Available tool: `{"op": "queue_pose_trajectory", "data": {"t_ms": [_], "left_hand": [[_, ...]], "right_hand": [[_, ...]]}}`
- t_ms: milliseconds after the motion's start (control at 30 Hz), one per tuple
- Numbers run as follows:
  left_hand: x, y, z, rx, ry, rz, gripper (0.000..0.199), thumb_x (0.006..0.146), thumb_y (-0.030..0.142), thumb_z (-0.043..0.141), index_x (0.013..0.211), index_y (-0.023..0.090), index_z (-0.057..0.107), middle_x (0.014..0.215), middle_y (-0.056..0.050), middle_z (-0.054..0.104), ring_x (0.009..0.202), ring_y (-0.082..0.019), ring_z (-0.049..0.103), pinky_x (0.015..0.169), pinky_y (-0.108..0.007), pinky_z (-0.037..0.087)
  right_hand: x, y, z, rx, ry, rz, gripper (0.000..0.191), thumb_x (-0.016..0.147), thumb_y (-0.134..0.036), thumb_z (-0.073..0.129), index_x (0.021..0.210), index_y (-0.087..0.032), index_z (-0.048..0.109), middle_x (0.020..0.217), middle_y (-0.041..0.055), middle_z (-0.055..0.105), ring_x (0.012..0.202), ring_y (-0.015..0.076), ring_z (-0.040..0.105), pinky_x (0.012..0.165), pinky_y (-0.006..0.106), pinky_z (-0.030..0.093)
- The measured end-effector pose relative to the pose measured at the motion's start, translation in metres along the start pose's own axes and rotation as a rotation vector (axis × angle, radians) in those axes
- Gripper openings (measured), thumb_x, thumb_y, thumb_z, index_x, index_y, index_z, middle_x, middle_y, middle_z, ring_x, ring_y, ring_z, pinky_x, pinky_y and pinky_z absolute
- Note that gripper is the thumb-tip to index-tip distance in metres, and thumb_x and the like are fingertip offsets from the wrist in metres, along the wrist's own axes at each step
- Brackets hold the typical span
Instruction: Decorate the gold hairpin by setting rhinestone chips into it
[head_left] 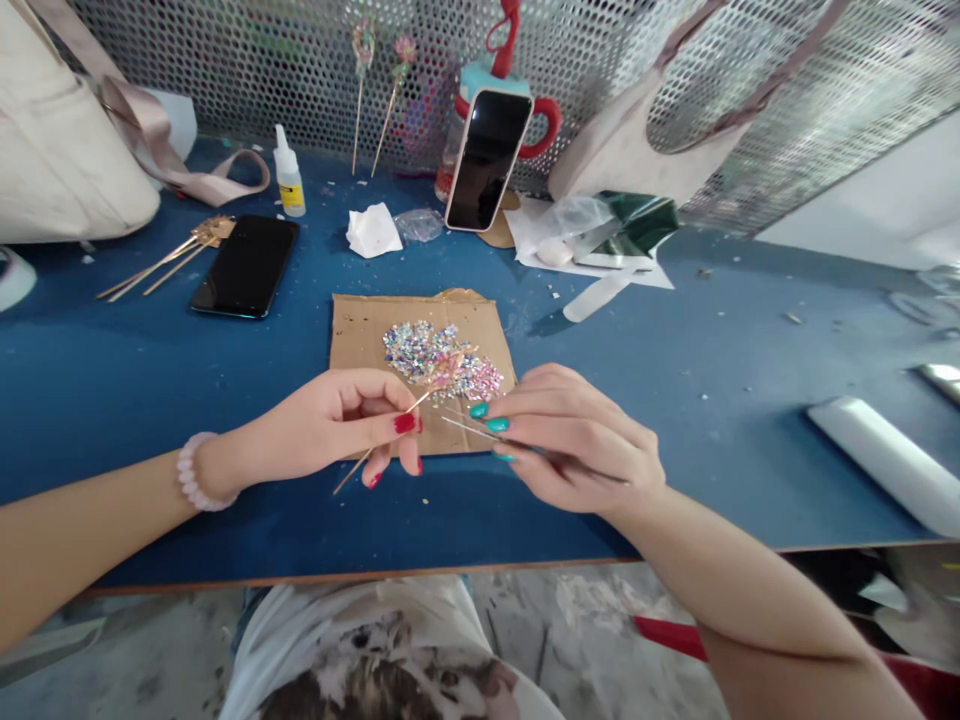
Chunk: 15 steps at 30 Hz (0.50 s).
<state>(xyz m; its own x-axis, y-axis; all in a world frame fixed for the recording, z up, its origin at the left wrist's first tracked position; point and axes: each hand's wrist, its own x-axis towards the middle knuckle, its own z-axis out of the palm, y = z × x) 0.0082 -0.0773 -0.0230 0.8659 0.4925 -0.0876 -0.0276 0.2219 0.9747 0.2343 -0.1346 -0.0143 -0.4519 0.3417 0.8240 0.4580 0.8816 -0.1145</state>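
Note:
My left hand (364,425), with a beaded bracelet at the wrist, pinches a thin gold hair stick (424,397) between thumb and fingers. Its ornate pinkish-gold head points up and right over a heap of small glittering rhinestones (412,345), silvery-blue at left and pink at right. The stones lie on a piece of brown cardboard (356,340). In my right hand (585,440) are slim metal tweezers (466,427), tips pointing left just below the hair stick's head. Whether the tips grip a stone is too small to tell.
Behind the cardboard stand a glue bottle (290,180) and a phone (489,160) leaning on a cup. Another phone (246,267) and several gold hair sticks (169,260) lie at left. Plastic packaging (600,235) sits at back right, a white case (885,460) at far right.

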Motion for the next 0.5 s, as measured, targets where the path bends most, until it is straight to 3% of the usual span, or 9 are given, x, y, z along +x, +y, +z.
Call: {"op": "queue_pose_trajectory", "data": {"t_ms": [267,500], "left_hand": [[0.0,0.0008,0.0001,0.022,-0.003,0.003,0.013,0.088,0.024,0.061,0.082,0.015,0.053,0.069,0.0,0.069,0.046,-0.004,0.055,0.044,-0.013,0.043],[-0.0002,0.0008,-0.0008,0.086,0.0,-0.006,0.008,0.089,0.02,0.058,0.084,0.015,0.055,0.072,0.0,0.07,0.046,-0.004,0.054,0.044,-0.013,0.042]], "right_hand": [[-0.0069,0.0002,0.0057,0.265,0.126,0.442,0.004,0.081,-0.015,0.062,0.083,-0.018,0.065,0.073,0.0046,0.07,0.068,0.0145,0.067,0.062,0.029,0.057],[-0.0079,0.0012,0.0055,0.252,0.103,0.59,0.004,0.081,-0.02,0.064,0.078,-0.018,0.066,0.071,0.0021,0.07,0.063,0.0125,0.066,0.056,0.023,0.054]]}}
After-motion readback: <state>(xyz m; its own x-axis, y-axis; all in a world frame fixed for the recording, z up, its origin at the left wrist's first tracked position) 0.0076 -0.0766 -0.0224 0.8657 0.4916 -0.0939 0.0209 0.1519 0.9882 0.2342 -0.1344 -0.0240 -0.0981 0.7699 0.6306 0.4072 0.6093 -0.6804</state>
